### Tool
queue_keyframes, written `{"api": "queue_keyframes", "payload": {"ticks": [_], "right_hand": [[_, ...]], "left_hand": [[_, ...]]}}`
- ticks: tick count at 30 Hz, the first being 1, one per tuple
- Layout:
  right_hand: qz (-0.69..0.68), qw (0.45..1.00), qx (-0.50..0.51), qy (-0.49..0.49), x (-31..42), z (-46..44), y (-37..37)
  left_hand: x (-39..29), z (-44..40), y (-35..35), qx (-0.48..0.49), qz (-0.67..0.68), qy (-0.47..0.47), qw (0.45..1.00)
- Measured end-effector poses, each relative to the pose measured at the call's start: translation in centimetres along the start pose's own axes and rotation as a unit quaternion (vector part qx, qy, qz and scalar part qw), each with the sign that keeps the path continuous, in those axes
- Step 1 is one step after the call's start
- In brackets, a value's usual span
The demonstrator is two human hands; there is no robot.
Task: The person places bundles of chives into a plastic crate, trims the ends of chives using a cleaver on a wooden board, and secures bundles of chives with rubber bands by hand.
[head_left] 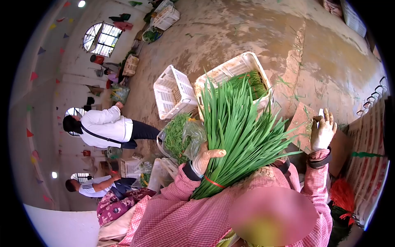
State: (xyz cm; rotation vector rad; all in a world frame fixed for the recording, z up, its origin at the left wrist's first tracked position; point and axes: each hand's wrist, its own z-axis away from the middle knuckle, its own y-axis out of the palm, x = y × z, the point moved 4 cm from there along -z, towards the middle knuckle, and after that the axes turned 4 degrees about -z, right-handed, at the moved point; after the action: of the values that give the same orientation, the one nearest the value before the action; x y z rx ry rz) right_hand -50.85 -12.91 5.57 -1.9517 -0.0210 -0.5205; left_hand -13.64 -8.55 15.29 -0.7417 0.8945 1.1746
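Observation:
A large bundle of garlic chives (240, 123) lies across my lap, its leaves fanned toward the crates. A red band (214, 182) circles its lower end. My left hand (203, 159), in a pale soiled glove, is closed round the bundle's left side with the thumb on top. My right hand (324, 132), also gloved and soiled, is raised apart from the chives at the right. Its thumb and forefinger are bent together beside a small white piece; whether they hold it I cannot make out. Behind that hand is a brown cardboard piece (300, 123).
A white crate (259, 61) holds more chives; another crate (164, 92) stands beside it. A plastic bag (193, 138) of loose greens is at the left. Red ties (342, 195) hang at the right. Two people (105, 127) are at the left on a wet floor (230, 29).

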Motion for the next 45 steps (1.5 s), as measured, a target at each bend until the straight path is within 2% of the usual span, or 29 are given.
{"api": "queue_keyframes", "payload": {"ticks": [2,3,4,6,11,12,14,16,17,20,22,24,25,26,28,29,30,31,32,34,35,36,37,38,39,42,43,44,45], "right_hand": [[0.075,0.994,0.055,0.051,-0.2,-1.1,-2.1],[-0.156,0.987,0.041,-0.017,0.8,-1.7,-4.5],[-0.276,0.96,0.05,-0.021,2.6,-2.2,-6.4],[-0.289,0.945,0.057,-0.144,6.9,-2.2,-9.1],[-0.382,0.87,0.176,-0.258,14.7,1.4,-5.1],[-0.38,0.885,0.123,-0.238,14.7,0.9,-5.5],[-0.324,0.927,-0.1,-0.161,10.7,-2.2,-3.3],[-0.309,0.944,-0.061,-0.1,7.5,-4.2,-3.3],[-0.36,0.931,0.03,-0.05,7.9,-4.1,-3.8],[-0.517,0.83,0.192,-0.083,14.3,-2.8,-10.4],[-0.52,0.777,0.342,-0.097,17.4,-1.3,-10.0],[-0.503,0.788,0.292,-0.201,20.1,0.2,-8.2],[-0.55,0.778,0.189,-0.235,21.4,0.6,-7.4],[-0.609,0.731,0.253,-0.174,20.8,0.6,-6.7],[-0.709,0.646,0.261,0.107,17.2,-2.6,-5.0],[-0.704,0.669,0.15,0.184,13.5,-5.1,-4.1],[-0.65,0.74,0.076,0.155,8.8,-6.9,-1.4],[-0.479,0.869,0.086,0.087,5.1,-7.1,0.1],[-0.286,0.954,0.085,0.013,3.5,-6.2,0.4],[-0.299,0.939,0.095,-0.137,4.6,-1.4,-0.8],[-0.471,0.833,0.288,-0.024,5.5,2.0,0.7],[-0.597,0.652,0.458,0.092,7.9,5.1,1.5],[-0.634,0.516,0.57,0.078,12.1,5.9,0.2],[-0.663,0.393,0.632,0.083,15.3,6.7,0.8],[-0.744,0.273,0.591,0.153,18.3,7.3,1.3],[-0.734,0.28,0.574,0.231,20.8,6.0,4.7],[-0.74,0.308,0.555,0.224,20.7,5.5,5.0],[-0.744,0.333,0.537,0.219,20.7,5.5,5.0],[-0.761,0.28,0.536,0.236,21.3,5.6,3.9]], "left_hand": [[-2.2,0.3,1.9,-0.015,0.002,0.004,1.0],[-3.1,0.3,2.5,-0.03,0.002,0.006,1.0],[-3.2,0.1,2.5,-0.03,0.004,0.005,1.0],[-3.3,0.0,2.6,0.003,-0.019,-0.006,1.0],[-2.8,-0.3,2.4,0.03,-0.036,-0.009,0.999],[-2.8,-0.2,2.4,0.037,-0.019,-0.025,0.999],[-3.7,0.2,2.8,0.026,-0.016,-0.01,0.999],[-3.5,0.1,2.7,0.013,-0.036,-0.044,0.998],[-3.4,0.1,2.9,0.007,-0.031,-0.041,0.999],[-2.7,-0.4,2.9,0.022,-0.009,-0.027,0.999],[-3.7,-0.2,3.6,0.02,-0.006,-0.035,0.999],[-4.1,0.1,3.8,0.017,-0.007,-0.046,0.999],[-4.2,0.2,3.9,0.012,-0.031,-0.037,0.999],[-4.3,0.2,3.9,0.008,-0.054,-0.028,0.998],[-4.3,0.3,3.5,-0.011,-0.029,-0.001,1.0],[-3.9,0.5,3.2,-0.011,-0.023,-0.007,1.0],[-3.6,0.6,2.8,-0.01,-0.02,-0.013,1.0],[-3.6,0.0,2.1,-0.018,-0.048,0.002,0.999],[-3.4,-0.2,1.2,-0.043,-0.001,-0.006,0.999],[-2.9,-1.2,-1.7,-0.071,0.11,-0.057,0.99],[-2.7,-2.5,-2.9,-0.075,0.174,-0.08,0.979],[-3.5,-3.6,-3.1,-0.055,0.242,-0.092,0.964],[-4.6,-4.8,-3.3,-0.09,0.223,-0.063,0.969],[-5.5,-6.0,-3.0,-0.122,0.201,-0.035,0.971],[-5.1,-7.5,-3.2,-0.137,0.113,-0.004,0.984],[-7.6,-6.7,-0.9,-0.051,0.033,0.199,0.978],[-6.1,-6.5,-2.8,-0.077,0.029,0.108,0.991],[-5.4,-6.8,-3.7,-0.065,0.01,0.113,0.991],[-4.6,-7.5,-3.8,-0.013,0.029,0.084,0.996]]}}
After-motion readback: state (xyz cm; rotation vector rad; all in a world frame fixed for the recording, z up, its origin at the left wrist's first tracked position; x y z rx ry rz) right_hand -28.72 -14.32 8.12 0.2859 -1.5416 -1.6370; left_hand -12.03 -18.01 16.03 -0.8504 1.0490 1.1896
